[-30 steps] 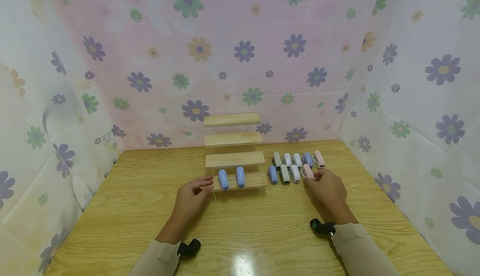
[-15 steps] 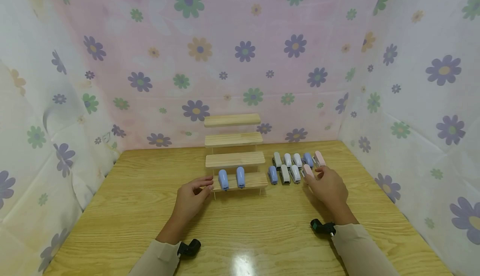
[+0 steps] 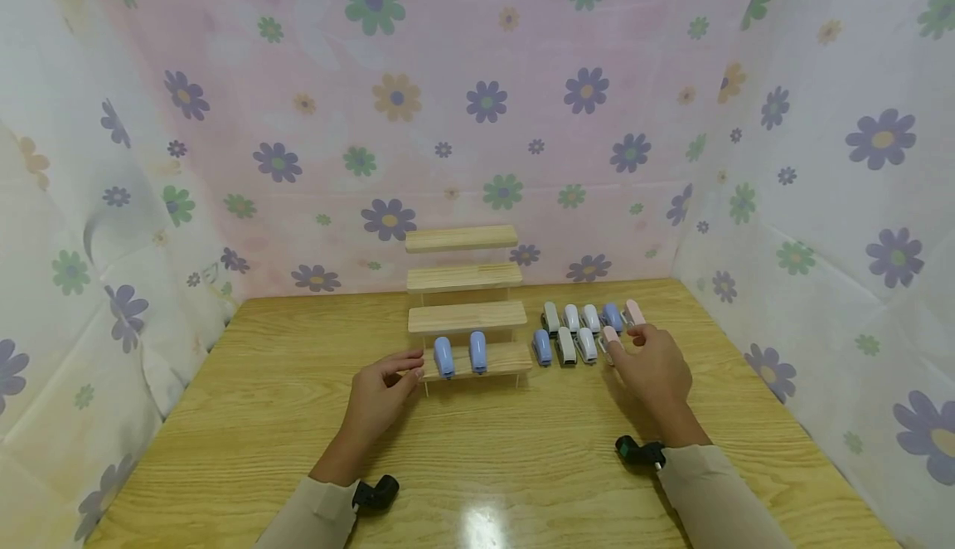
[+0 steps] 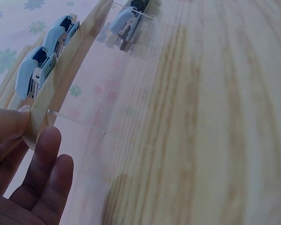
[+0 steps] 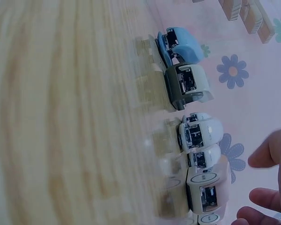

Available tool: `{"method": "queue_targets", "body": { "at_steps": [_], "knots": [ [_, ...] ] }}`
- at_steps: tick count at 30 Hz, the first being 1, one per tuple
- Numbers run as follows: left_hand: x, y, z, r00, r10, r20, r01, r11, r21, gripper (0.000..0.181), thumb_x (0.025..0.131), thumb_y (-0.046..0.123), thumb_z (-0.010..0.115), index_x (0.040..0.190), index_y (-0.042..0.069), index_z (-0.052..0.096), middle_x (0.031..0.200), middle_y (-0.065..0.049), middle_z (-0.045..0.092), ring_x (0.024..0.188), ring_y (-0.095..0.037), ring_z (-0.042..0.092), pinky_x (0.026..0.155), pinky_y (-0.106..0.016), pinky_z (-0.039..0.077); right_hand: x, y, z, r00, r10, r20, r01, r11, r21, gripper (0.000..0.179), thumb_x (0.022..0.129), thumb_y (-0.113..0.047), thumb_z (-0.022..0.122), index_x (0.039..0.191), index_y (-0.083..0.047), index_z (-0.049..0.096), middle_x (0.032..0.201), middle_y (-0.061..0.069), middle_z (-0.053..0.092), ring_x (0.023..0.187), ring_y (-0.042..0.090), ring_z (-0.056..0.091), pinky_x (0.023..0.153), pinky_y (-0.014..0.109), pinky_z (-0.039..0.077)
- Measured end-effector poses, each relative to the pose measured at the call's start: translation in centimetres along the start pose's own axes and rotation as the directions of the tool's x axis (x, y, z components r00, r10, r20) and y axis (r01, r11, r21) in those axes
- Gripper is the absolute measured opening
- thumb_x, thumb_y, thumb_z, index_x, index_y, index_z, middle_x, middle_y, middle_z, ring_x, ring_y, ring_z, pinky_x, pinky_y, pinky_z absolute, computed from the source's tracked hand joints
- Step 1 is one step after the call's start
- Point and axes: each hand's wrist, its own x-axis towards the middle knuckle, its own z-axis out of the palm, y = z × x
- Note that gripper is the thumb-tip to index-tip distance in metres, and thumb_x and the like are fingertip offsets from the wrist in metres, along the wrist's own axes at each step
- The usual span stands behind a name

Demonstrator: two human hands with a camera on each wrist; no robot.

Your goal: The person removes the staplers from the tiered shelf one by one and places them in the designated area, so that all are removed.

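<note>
My left hand (image 3: 380, 391) pinches the left end of the lowest board (image 3: 507, 358) of a tiered wooden stand; in the left wrist view, the thumb (image 4: 11, 123) lies against the board's edge. Two blue mini staplers (image 3: 443, 357) stand on that board. Over on the right, my right hand (image 3: 656, 373) is held just beside the near pink mini stapler (image 3: 609, 337), thumb and fingers parted. The right wrist view shows a gap between the thumb (image 5: 267, 154) and that pink stapler (image 5: 208, 190). Nothing is in the right hand.
Two rows of mini staplers stand right of the stand: grey (image 3: 566, 347), white (image 3: 587, 345), blue (image 3: 542, 348), and another pink one (image 3: 633, 313) at the back right. The stand's upper boards (image 3: 466, 317) hold nothing. Flowered cloth (image 3: 448, 118) encloses the wooden table (image 3: 477, 449) behind and at both sides.
The right hand's fingers have lifted and spread slightly by the near pink stapler. My left hand keeps its place on the stand.
</note>
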Motion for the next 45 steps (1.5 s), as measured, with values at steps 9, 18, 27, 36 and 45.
{"method": "queue_targets", "body": {
  "at_steps": [9, 18, 27, 36, 45],
  "knots": [
    [0.0, 0.1, -0.1, 1.0, 0.011, 0.001, -0.011, 1.0, 0.008, 0.018, 0.097, 0.018, 0.076, 0.113, 0.014, 0.081, 0.131, 0.004, 0.072, 0.095, -0.013, 0.073, 0.074, -0.021, 0.058, -0.2, -1.1, -0.3, 0.999, -0.04, -0.032, 0.041, 0.999, 0.029, 0.055, 0.098, -0.057, 0.059, 0.132, -0.015, 0.066, 0.124, 0.009, 0.066, 0.091, 0.028, 0.067, 0.059, 0.036, 0.046],
    [0.0, 0.1, 0.0, 1.0, -0.009, -0.004, 0.009, 1.0, 0.003, 0.016, 0.097, 0.018, 0.076, 0.112, 0.017, 0.082, 0.13, 0.006, 0.072, 0.094, -0.011, 0.073, 0.074, -0.022, 0.059, -0.1, -2.7, -0.6, 0.987, -0.118, -0.113, 0.127, 0.989, 0.076, 0.044, 0.097, -0.049, 0.061, 0.127, -0.017, 0.069, 0.115, 0.004, 0.071, 0.088, 0.025, 0.07, 0.056, 0.033, 0.047],
    [-0.1, 0.2, 0.1, 1.0, -0.023, -0.002, 0.023, 1.0, -0.018, 0.017, 0.097, 0.016, 0.075, 0.113, 0.015, 0.081, 0.132, 0.004, 0.071, 0.092, -0.012, 0.074, 0.074, -0.021, 0.059, -0.3, -5.2, -0.6, 0.981, -0.154, -0.12, 0.169, 0.977, 0.13, 0.033, 0.095, -0.038, 0.065, 0.12, -0.018, 0.07, 0.111, 0.001, 0.073, 0.084, 0.022, 0.068, 0.055, 0.032, 0.047],
    [-0.1, 0.3, 0.2, 1.0, -0.01, -0.013, 0.01, 1.0, -0.018, 0.016, 0.096, 0.013, 0.075, 0.111, 0.013, 0.082, 0.131, 0.001, 0.072, 0.09, -0.01, 0.074, 0.074, -0.022, 0.06, -0.9, -7.2, 0.1, 0.981, -0.158, -0.111, 0.175, 0.971, 0.165, 0.033, 0.093, -0.04, 0.067, 0.117, -0.018, 0.073, 0.106, 0.0, 0.074, 0.084, 0.021, 0.071, 0.055, 0.032, 0.049],
    [0.0, 0.2, 0.2, 1.0, -0.016, -0.013, 0.016, 1.0, -0.021, 0.016, 0.096, 0.015, 0.076, 0.111, 0.016, 0.082, 0.13, 0.004, 0.072, 0.094, -0.012, 0.074, 0.074, -0.021, 0.06, -1.5, -8.5, 0.4, 0.974, -0.193, -0.119, 0.211, 0.963, 0.169, 0.032, 0.094, -0.043, 0.069, 0.116, -0.02, 0.073, 0.102, -0.001, 0.073, 0.079, 0.02, 0.067, 0.052, 0.032, 0.047]
  ]
}}
